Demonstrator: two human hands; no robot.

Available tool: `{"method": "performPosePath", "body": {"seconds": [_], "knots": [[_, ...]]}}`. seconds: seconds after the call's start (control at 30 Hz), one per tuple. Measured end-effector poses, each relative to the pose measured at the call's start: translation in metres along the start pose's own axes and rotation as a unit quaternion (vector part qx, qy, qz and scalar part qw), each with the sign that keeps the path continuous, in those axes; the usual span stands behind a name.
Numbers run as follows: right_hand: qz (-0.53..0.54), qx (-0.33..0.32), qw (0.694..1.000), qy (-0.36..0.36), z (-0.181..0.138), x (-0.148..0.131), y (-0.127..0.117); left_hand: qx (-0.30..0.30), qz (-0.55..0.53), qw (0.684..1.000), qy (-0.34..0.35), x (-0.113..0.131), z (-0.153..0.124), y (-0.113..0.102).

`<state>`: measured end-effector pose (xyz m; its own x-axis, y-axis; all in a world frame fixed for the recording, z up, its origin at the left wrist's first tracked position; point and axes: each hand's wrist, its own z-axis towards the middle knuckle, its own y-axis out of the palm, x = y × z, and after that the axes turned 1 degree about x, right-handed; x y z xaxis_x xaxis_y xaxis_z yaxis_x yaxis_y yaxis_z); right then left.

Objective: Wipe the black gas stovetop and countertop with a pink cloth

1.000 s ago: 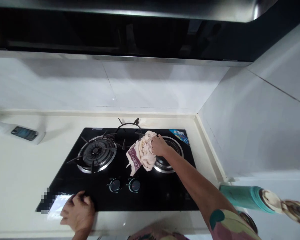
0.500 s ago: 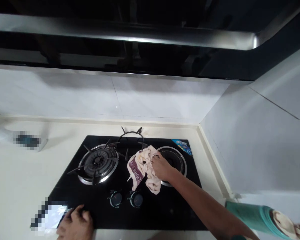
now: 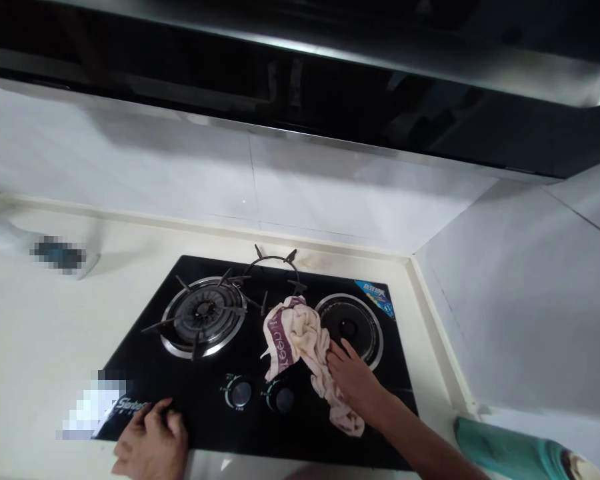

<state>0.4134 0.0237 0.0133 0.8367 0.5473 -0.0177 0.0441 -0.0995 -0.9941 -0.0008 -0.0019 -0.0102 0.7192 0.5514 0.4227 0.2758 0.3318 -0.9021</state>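
Head view: your right hand lies flat on near end of cloth, fingers spread; cloth's long axis runs diagonally, far-left to near-right, just left of right burner on hob; your left hand, fingers loosely bent, gripping nothing, rests on hob's front-left corner, well apart from cloth.

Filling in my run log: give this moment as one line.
right hand: flat on cloth, on hob beside right burner | left hand: resting on hob's front-left corner

right hand | dragged cloth nearer, off right burner
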Motion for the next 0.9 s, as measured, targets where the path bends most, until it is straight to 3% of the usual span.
{"method": "performPosePath", "body": {"seconds": [0.2,0.37,0.43,0.53,0.63,0.73,0.8,0.9], "knots": [[0.055,-0.023,0.988,0.143,-0.068,0.013,0.019,0.007,-0.003,1.0,0.005,0.001,-0.002,0.0],[0.034,0.0,0.961,0.274,-0.105,0.032,-0.006,0.007,-0.002,1.0,0.016,0.001,-0.003,0.001],[0.066,0.033,0.963,0.259,-0.094,0.03,-0.021,0.004,0.0,1.0,0.01,0.002,-0.004,0.0],[0.17,0.124,0.966,0.148,-0.041,0.012,-0.033,0.002,0.005,1.0,0.002,0.005,-0.004,-0.001],[0.219,0.17,0.958,0.075,0.032,-0.015,-0.024,0.009,0.004,1.0,0.003,0.006,-0.004,-0.001],[0.196,0.166,0.961,0.098,0.08,-0.035,0.0,0.019,0.008,1.0,0.008,0.006,-0.004,0.001],[0.168,0.176,0.962,0.123,0.083,-0.044,0.016,0.022,0.012,1.0,0.008,0.004,-0.003,0.002],[0.136,0.183,0.963,0.141,0.051,-0.051,0.034,0.026,0.0,1.0,0.01,-0.003,0.003,0.0]]}}
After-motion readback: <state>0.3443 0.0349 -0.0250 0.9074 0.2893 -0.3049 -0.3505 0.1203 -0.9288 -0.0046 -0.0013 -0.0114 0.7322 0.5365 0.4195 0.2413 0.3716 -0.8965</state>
